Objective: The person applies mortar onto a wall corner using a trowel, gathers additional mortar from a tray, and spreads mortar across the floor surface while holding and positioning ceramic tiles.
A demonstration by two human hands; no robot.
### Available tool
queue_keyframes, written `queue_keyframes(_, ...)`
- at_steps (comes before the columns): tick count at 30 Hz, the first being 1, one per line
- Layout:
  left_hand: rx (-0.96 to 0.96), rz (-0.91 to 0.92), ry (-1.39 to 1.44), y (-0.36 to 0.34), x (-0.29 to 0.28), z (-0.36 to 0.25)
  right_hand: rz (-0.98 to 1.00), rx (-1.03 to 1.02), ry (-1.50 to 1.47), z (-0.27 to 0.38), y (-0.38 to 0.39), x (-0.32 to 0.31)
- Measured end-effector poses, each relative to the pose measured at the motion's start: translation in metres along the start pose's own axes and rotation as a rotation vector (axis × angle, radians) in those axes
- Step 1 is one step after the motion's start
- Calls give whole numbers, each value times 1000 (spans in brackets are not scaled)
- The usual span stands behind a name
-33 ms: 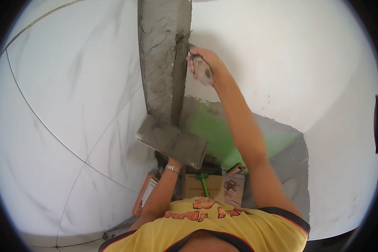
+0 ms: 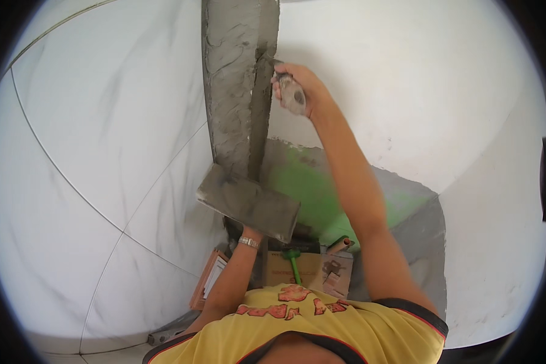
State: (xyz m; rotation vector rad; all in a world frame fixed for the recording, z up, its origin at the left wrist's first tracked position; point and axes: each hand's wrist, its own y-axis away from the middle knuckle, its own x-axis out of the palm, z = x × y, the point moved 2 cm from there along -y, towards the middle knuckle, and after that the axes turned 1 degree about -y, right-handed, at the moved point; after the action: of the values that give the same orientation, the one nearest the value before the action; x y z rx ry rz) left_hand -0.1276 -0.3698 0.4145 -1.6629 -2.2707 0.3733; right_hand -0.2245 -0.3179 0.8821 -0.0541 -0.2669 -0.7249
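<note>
My right hand [image 2: 297, 91] is raised against a vertical strip of wet grey mortar [image 2: 233, 91] on a wall corner. It grips the mortar-smeared handle of a trowel [image 2: 272, 73], whose blade lies on the strip's edge. My left hand [image 2: 252, 232], a metal watch on its wrist, holds a flat grey mortar board [image 2: 249, 203] from below. The board is tilted and butts against the foot of the strip. It hides most of that hand.
Large white marbled tiles [image 2: 103, 151] cover the wall on the left and a plain white wall [image 2: 418, 91] stands on the right. Below are a green-painted patch [image 2: 309, 188], bare grey cement [image 2: 418, 242], a cardboard box [image 2: 312, 270], a green-handled tool [image 2: 294, 267] and a level [image 2: 167, 333].
</note>
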Motion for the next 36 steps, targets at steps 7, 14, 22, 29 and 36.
queue_keyframes(7, -10, 154, 1595, 10, -5, -18, 64, -121, 75, -12, 2, -19)
queue_keyframes(14, -19, 23, 1559, 25, -11, -1, -23, 124, -95, -71, -3, -20)
queue_keyframes(22, -31, 125, 1649, 18, 0, -15, 76, -121, -70, 22, -25, -5)
queue_keyframes(29, -16, 239, 1736, 24, 23, -32, 236, -213, 11, 18, 20, -26)
queue_keyframes(36, -16, 38, 1665, 22, 8, 6, 196, 12, -190, -116, 96, -82)
